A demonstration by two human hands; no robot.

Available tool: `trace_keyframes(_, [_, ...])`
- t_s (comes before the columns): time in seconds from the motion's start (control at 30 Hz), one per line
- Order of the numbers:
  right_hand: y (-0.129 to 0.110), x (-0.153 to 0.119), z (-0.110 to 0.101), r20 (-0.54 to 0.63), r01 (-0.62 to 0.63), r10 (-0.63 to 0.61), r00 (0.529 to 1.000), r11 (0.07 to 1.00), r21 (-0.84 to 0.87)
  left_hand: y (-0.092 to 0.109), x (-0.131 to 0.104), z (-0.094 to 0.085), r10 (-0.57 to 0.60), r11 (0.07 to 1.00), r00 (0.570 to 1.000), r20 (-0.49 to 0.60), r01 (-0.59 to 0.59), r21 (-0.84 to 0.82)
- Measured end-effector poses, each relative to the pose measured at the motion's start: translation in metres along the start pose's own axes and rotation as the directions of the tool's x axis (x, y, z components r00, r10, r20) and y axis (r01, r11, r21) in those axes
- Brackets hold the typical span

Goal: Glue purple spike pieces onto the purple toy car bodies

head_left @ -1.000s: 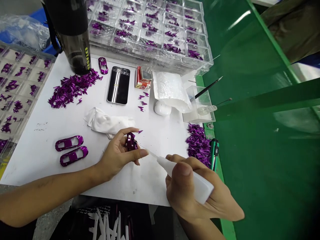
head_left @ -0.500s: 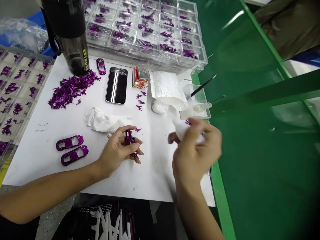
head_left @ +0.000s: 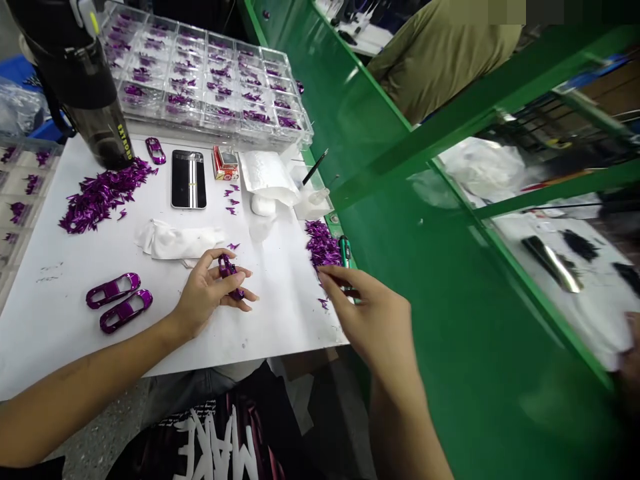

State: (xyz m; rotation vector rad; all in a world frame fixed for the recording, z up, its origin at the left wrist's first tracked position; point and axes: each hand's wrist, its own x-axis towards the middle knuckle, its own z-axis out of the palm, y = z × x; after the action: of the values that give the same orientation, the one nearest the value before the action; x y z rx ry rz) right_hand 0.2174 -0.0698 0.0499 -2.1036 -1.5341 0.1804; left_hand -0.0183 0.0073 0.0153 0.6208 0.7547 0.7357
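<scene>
My left hand [head_left: 207, 290] holds a purple toy car body [head_left: 231, 277] between thumb and fingers, above the white table surface [head_left: 280, 300]. Near the table's right edge, my right hand [head_left: 370, 307] has thumb and forefinger pinched together beside a pile of small purple parts [head_left: 323, 245]; what they hold, if anything, is too small to make out. Two purple car bodies [head_left: 114, 290] lie side by side at the left. A white cloth [head_left: 180, 241] rests behind my left hand. A crumpled white piece [head_left: 263, 228] lies near the white pouch.
A dark bottle [head_left: 95, 107] stands by a larger purple pile [head_left: 103, 200]. Behind are a phone [head_left: 189, 180], a small red box [head_left: 225, 165], a white pouch [head_left: 267, 175] and a clear compartment case [head_left: 205, 87]. A green cutter [head_left: 345, 251] lies at the right edge.
The view has swung right. My right hand has moved down to the right-hand pile and no longer holds the white piece, which now lies on the table. My left hand still holds the car body.
</scene>
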Motion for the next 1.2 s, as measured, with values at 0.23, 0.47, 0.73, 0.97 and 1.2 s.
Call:
trace_keyframes(0.23, [0.063, -0.043, -0.003, 0.028, 0.006, -0.002, 1.0, 0.99, -0.141, -0.002, -0.004, 0.002, -0.018, 0.999, 1.0, 0.024, 0.017, 0.039])
trace_keyframes(0.47, [0.043, -0.045, 0.016, -0.002, 0.08, -0.08, 0.997, 0.997, 0.015, -0.003, -0.002, 0.001, -0.013, 0.999, 1.0, 0.011, 0.013, -0.029])
trace_keyframes(0.73, [-0.055, -0.023, 0.049, -0.199, 0.33, -0.285, 0.938, 0.911, 0.248, -0.003, 0.001, 0.0, 0.009, 0.998, 0.997, -0.074, -0.013, -0.055])
trace_keyframes(0.97, [-0.076, -0.009, 0.073, -0.281, 0.533, -0.494, 0.823, 0.842, 0.082, -0.004, 0.004, -0.002, 0.056, 0.997, 0.995, -0.088, -0.061, -0.05])
trace_keyframes(1.2, [-0.07, -0.008, 0.077, -0.257, 0.608, -0.564, 0.785, 0.78, 0.145, -0.001, 0.005, -0.001, 0.03, 0.997, 0.994, -0.109, -0.037, -0.066])
